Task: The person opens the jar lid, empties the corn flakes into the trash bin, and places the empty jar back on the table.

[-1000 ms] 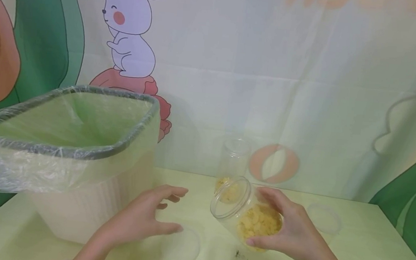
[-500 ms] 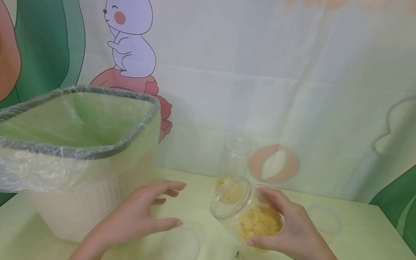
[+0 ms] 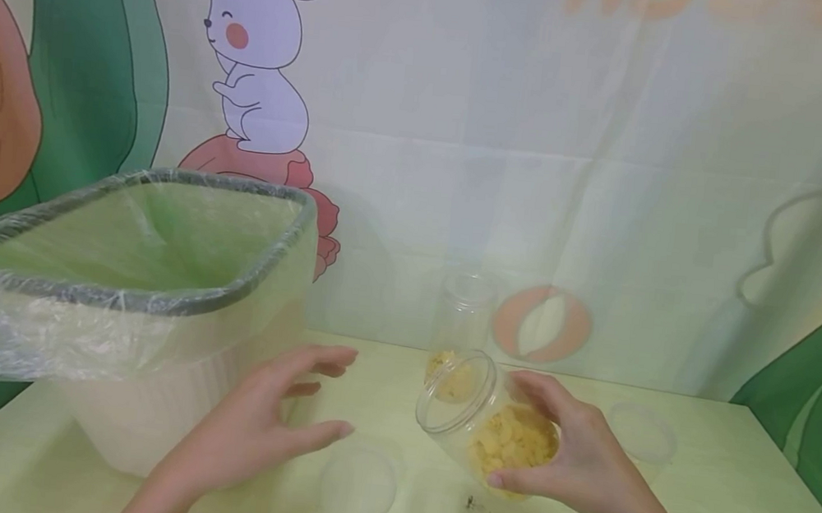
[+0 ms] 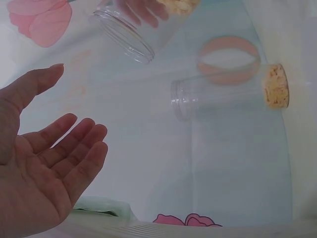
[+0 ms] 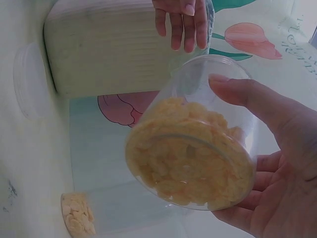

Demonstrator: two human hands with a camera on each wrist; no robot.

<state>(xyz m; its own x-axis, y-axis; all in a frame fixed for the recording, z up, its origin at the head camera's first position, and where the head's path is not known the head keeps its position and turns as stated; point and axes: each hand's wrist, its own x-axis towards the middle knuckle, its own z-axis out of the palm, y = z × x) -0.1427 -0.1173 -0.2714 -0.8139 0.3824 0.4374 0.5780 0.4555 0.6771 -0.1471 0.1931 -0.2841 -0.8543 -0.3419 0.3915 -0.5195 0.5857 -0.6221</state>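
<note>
Right grip (image 3: 578, 454) holds 1 tilted jar (image 3: 474, 428); left grip (image 3: 257, 423) gapes wide.

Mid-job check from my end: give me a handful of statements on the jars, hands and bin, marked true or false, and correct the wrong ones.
1. The right hand's grip is on a clear jar holding yellow flakes. True.
2. The held jar is upright. False: it is tilted, mouth toward the left.
3. The left hand is gripping the bin's rim. False: the left hand's grip holds nothing.
4. A second jar stands with flakes only at its bottom. True.
5. The bin is lined with a plastic bag. True.
6. The held jar is capped. False: its mouth is open.
</note>
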